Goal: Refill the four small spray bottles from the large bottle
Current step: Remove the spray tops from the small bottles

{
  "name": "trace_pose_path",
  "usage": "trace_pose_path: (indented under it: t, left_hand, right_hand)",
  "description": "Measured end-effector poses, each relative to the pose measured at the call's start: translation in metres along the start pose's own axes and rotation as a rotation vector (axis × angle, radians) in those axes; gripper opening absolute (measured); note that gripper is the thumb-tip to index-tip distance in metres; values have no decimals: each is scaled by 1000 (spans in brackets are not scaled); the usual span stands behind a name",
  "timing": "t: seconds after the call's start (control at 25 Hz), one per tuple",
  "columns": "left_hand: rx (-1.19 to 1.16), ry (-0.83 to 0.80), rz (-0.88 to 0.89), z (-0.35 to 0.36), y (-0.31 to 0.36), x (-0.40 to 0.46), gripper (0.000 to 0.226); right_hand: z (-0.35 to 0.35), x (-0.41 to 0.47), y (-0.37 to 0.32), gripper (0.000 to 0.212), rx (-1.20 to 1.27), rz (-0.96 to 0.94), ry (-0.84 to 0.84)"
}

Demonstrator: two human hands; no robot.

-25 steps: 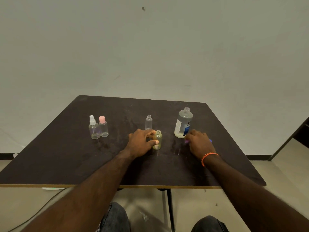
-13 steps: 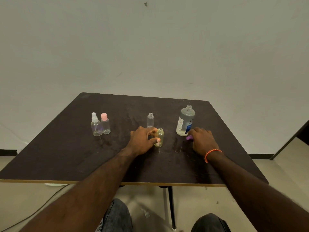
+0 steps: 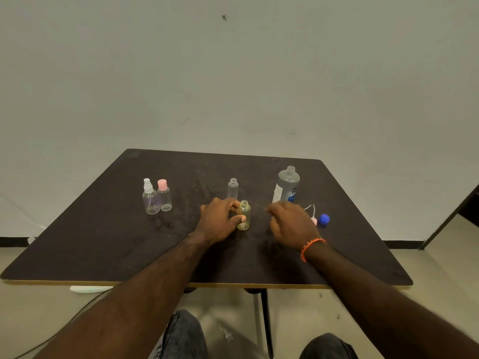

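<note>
Dark table (image 3: 103,242), pale wall bkgd. Left hand (image 3: 220,221) grips yellowish bottle (image 3: 244,216); right hand (image 3: 291,224) relaxed, empty.

large bottle (image 3: 287,185) uncapped, upright | four small bottles (image 3: 243,215) upright (two uncapped)

You are viewing a dim, evenly lit scene with a flat greenish-grey cast. Light falls softly from above; the table (image 3: 103,242) carries only faint shadows, the darkest lying just in front of the right hand (image 3: 290,224). The tabletop shows a weak dull sheen behind that hand, without hard glare. The right hand is slightly motion-blurred, while the left hand (image 3: 220,221) stays sharper. Wide-angle distortion bends the table's edges and stretches both forearms toward the lower corners.
</note>
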State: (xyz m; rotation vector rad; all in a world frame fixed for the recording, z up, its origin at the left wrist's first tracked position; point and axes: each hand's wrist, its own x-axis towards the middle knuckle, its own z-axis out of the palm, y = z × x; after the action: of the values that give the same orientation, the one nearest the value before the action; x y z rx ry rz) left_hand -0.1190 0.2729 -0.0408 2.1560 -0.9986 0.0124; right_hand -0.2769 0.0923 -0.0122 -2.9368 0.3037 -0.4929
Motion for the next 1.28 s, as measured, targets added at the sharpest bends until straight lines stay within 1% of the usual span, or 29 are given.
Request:
trace_pose_path:
  t: [0.12,0.16,0.36,0.44,0.56,0.72,0.88,0.96,1.04,1.12,1.2,1.28]
  left_hand:
    - [86,14,17,-11,-4,-3,31]
    - [106,26,13,-17,-6,-2,32]
    - [170,46,-50,-45,-24,15,30]
    - [164,44,-100,-49,-33,24,30]
    - [131,37,-141,-49,-44,42,29]
    - [178,27,-178,-41,-47,59,28]
    - [205,31,-201,-36,-47,68,31]
    - [201,6,-210,-36,-45,71,38]
    - [188,-44,-222,-39,-41,69,58]
    - [189,-43,-207,-48,-36,65,76]
    - [217,27,-151,-67,-29,62,77]
    - [286,89,-88,-95,-27,58,72]
  right_hand:
    - [10,19,-35,48,275,82,-49]
    - [15,27,-45,49,339,113,-53]
    - [37,65,-85,34,607,282,56]
    - [43,80,-94,35,655,316,57]
    - [54,98,-99,36,664,332,34]
    - [72,109,-97,25,642,336,28]
    - [81,111,-98,30,653,306,43]
    - [82,110,-98,26,642,287,60]
    - [82,106,-100,27,643,275,78]
    - [79,99,-102,33,649,296,127]
    - [72,91,-104,32,591,293,181]
    - [64,82,-107,31,500,254,166]
